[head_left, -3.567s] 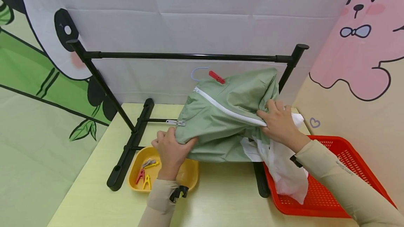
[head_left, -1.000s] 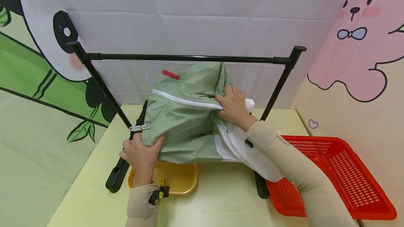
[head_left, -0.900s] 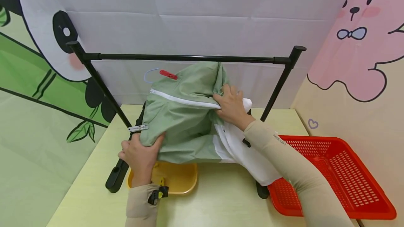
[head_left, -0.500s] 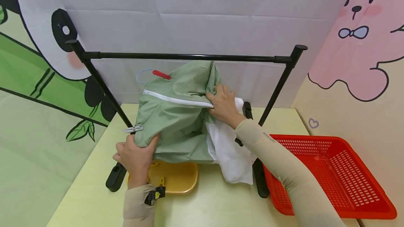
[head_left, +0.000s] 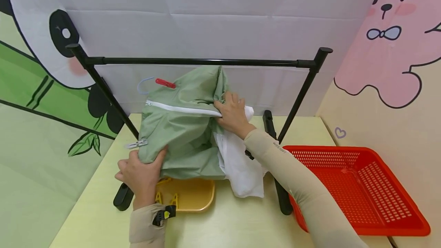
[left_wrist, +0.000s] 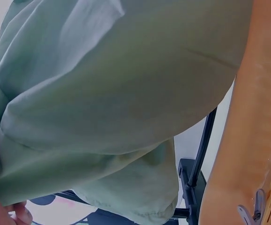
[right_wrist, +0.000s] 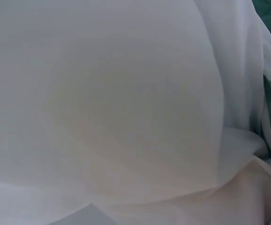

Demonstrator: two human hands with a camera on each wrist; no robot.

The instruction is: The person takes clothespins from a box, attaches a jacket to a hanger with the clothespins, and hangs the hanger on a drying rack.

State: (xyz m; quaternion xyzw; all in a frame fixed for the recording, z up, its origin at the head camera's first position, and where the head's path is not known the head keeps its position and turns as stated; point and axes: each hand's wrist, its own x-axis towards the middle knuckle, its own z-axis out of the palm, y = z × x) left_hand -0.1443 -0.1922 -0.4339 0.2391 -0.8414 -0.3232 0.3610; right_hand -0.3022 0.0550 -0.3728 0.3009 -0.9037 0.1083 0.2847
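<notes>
A light green jacket (head_left: 186, 144) with a white zipper (head_left: 182, 109) is held up in front of the black rack. My left hand (head_left: 140, 173) grips its lower left edge, thumb in front, fingers behind. My right hand (head_left: 234, 113) grips its right side by the zipper's end. White cloth (head_left: 242, 167) hangs below that hand and fills the right wrist view. A blue hanger hook (head_left: 139, 85) sticks out at the upper left, beside a red clothespin (head_left: 165, 83). A grey clothespin (head_left: 136, 144) is clipped on the left edge. Green fabric (left_wrist: 102, 103) covers most of the left wrist view.
The rack's black top bar (head_left: 200, 61) runs above and behind the jacket. A yellow tray (head_left: 203, 202) with several clothespins stands below, partly hidden by the left arm and jacket. At the right is a red basket (head_left: 372, 225); the right forearm crosses its near left corner.
Both hands have carried the jacket leftward from the right-centre of the rack. Its white part has swung away from the red basket and hangs beside the rack's right foot.
</notes>
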